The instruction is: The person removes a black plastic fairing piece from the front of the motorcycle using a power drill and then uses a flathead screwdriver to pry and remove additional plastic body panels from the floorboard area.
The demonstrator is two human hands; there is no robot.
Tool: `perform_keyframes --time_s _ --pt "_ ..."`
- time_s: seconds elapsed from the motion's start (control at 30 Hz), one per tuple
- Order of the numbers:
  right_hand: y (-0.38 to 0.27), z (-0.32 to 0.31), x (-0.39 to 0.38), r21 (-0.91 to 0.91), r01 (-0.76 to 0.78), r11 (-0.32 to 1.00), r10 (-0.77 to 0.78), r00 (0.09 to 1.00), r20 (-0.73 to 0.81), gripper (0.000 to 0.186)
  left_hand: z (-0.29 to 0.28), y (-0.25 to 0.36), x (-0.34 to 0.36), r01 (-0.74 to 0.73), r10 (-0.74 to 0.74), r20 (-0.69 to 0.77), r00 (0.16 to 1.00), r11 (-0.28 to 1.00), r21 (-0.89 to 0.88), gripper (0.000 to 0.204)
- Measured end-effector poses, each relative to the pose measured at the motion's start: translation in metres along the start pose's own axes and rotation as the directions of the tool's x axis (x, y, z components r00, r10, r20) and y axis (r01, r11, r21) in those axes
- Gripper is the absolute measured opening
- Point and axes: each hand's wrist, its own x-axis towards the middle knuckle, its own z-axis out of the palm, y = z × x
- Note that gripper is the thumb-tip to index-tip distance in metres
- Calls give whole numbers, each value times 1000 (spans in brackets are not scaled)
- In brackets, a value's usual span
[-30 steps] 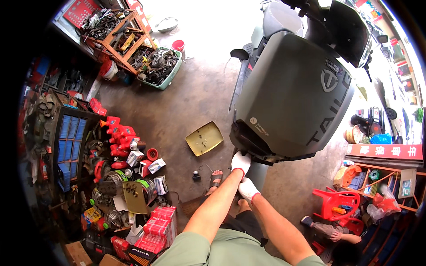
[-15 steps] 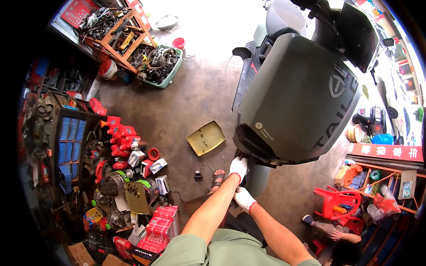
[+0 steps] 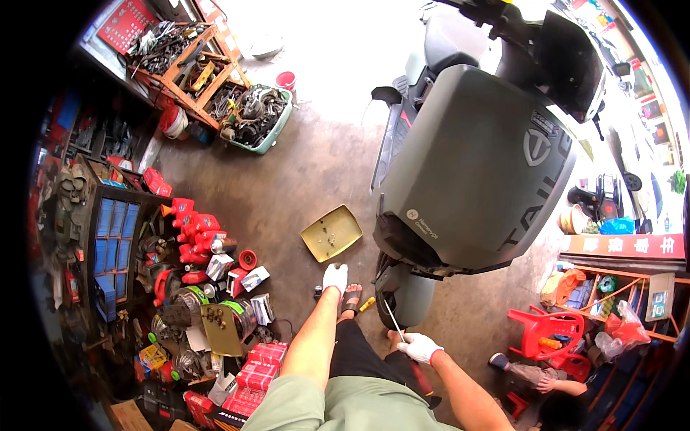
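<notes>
My left hand, in a white glove, is just below the near edge of a shallow yellow tray holding several small dark and light pieces. Its fingers are drawn together; whatever they hold is too small to name. My gloved right hand is closed around a thin metal-shafted tool, its shaft slanting up and left toward the scooter's front wheel; the glove hides its grip. The big grey-green front panel of the scooter stands ahead. Beside my sandalled foot lies a yellow-handled tool.
Red bottles and red boxes crowd the left floor. Farther back stand a wooden tool rack and a green bin of metal parts. A red plastic chair and a seated person's arm are at right.
My left hand has left the scooter's front and come left, near the tray. The right hand has drawn back toward me, and a thin metal shaft now shows in it.
</notes>
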Motion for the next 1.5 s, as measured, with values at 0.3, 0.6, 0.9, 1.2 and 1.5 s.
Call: perform_keyframes --time_s 0.3,0.6,0.9,1.2,1.5 --pt "91 -9 -44 9 -90 996 90 991 -96 40 -10 -75 -69 -117 91 126 988 967 224 30" --pt "287 -27 -69 150 27 988 11 968 -251 41 60 -96 -160 29 -39 118 992 996 90 27" --pt "523 -45 -132 530 125 838 89 929 -360 23 251 -56 -297 -247 193 165 967 872 423 37" --pt "574 -95 -138 606 214 766 92 897 -433 30 433 57 -369 -582 278 587 760 693 425 42" --pt "483 -233 -147 419 379 825 -149 861 -486 28 535 170 -405 -223 91 743 663 972 79 34"
